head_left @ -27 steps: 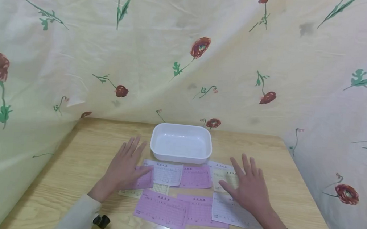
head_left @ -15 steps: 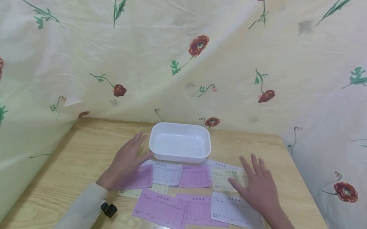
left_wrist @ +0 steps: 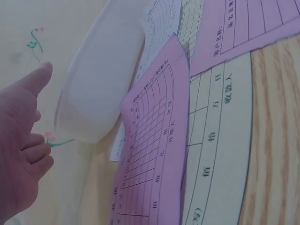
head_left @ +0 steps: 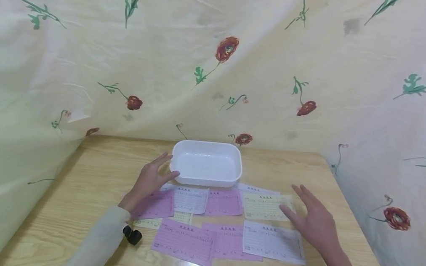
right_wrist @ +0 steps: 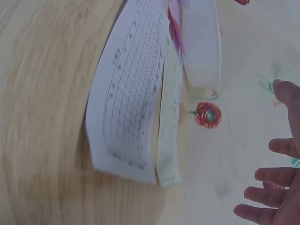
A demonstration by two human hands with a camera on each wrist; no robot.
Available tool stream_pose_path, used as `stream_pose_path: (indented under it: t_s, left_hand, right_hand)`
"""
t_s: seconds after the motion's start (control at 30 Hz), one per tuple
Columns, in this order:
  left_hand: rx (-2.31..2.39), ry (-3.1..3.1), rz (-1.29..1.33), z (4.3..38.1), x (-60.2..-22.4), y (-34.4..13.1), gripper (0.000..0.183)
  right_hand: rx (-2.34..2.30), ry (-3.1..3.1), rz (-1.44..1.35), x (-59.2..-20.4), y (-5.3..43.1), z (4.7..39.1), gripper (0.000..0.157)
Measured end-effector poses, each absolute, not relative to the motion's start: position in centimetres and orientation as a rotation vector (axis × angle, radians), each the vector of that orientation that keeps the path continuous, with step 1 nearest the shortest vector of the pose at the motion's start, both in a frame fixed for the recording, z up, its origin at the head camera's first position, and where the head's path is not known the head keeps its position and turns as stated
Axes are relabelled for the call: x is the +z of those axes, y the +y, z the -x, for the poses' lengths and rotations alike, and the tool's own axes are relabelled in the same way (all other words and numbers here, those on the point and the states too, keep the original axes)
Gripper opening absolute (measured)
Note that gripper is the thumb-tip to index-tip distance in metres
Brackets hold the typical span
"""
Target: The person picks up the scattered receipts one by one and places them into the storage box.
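Note:
My left hand (head_left: pixel 149 183) is at the left end of a white rectangular tray (head_left: pixel 204 182), fingers at its edge and thumb apart from them; I cannot tell if it touches. In the left wrist view, the left hand (left_wrist: pixel 21 145) holds nothing. To the right of the papers hovers my right hand (head_left: pixel 317 222), its fingers extended and nothing in it. Nearest to it are a yellow form slip (head_left: pixel 267 207) and a white form slip (head_left: pixel 273 242). A pink slip (head_left: pixel 157 204) lies partly under the left forearm and hand.
More printed slips overlap in front of the tray: a front pink slip (head_left: pixel 184 242), another pink slip (head_left: pixel 233 244) and a white slip (head_left: pixel 190 200). They lie on a wooden table (head_left: pixel 58 204). A flowered cloth (head_left: pixel 166 61) hangs behind and at both sides.
My left hand has moved right and forward to the tray's left end, its fingers drawing closer together. My right hand has moved right, off the slips. The head view has shifted slightly.

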State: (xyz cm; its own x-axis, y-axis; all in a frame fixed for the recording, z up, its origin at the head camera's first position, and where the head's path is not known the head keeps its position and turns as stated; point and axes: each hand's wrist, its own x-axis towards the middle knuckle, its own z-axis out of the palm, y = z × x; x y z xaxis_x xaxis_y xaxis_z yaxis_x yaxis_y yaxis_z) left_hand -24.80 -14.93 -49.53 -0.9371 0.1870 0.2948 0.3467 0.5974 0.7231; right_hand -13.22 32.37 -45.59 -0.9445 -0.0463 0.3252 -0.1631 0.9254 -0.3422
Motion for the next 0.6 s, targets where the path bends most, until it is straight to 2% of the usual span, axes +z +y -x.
stream_pose_path:
  t_s: [0.2,0.6]
  left_hand:
    - [-1.318,-2.618,0.472,25.4,-50.2,-15.0,0.074]
    - [-1.413,-2.667,0.438,26.1,-50.7,-14.9,0.085]
  right_hand:
    - [0.622,-2.731,-0.109,-46.4,33.9,13.6,0.067]
    - [0.921,-2.797,0.049,-47.6,36.3,14.8,0.078]
